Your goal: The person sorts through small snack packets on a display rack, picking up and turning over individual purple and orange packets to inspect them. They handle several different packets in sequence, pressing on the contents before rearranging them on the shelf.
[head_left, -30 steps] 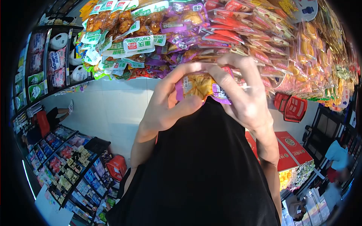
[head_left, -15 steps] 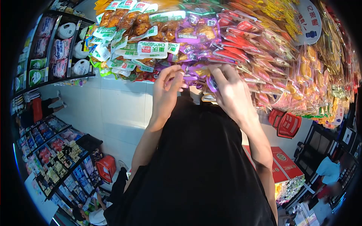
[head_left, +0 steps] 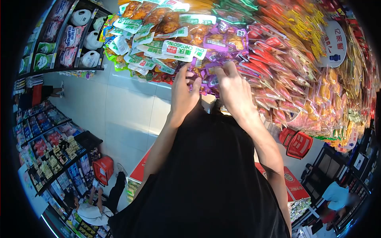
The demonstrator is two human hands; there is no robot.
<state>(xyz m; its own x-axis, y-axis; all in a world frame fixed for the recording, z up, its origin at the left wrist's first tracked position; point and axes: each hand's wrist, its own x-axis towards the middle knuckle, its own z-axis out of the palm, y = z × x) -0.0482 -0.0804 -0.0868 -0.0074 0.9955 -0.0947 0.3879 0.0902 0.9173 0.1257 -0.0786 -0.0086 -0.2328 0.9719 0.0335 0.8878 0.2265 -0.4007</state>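
Observation:
Both hands are at the front edge of a display heaped with packaged snacks. My left hand (head_left: 185, 92) has its fingers curled beside small purple packets (head_left: 208, 77); its thumb and forefinger are apart. My right hand (head_left: 234, 89) is bent over the right side of the same packets, its fingertips partly hidden, and I cannot make out what they grip. Larger purple packs (head_left: 225, 39) lie just beyond. To their left are clear packs with green and white labels (head_left: 180, 49), and to the right red packs (head_left: 260, 59) stand in rows.
Yellow-topped packs (head_left: 326, 85) and an oval white sign (head_left: 335, 43) are at the right. Red baskets (head_left: 299, 144) stand on the floor below them. Another red basket (head_left: 103, 169) is near a person in white (head_left: 93, 213) at lower left. Shelves line the left side.
The view has shifted, so the display sits further right and lower. The purple packet previously raised between my hands is now down among the others, and my right hand is bent lower over them.

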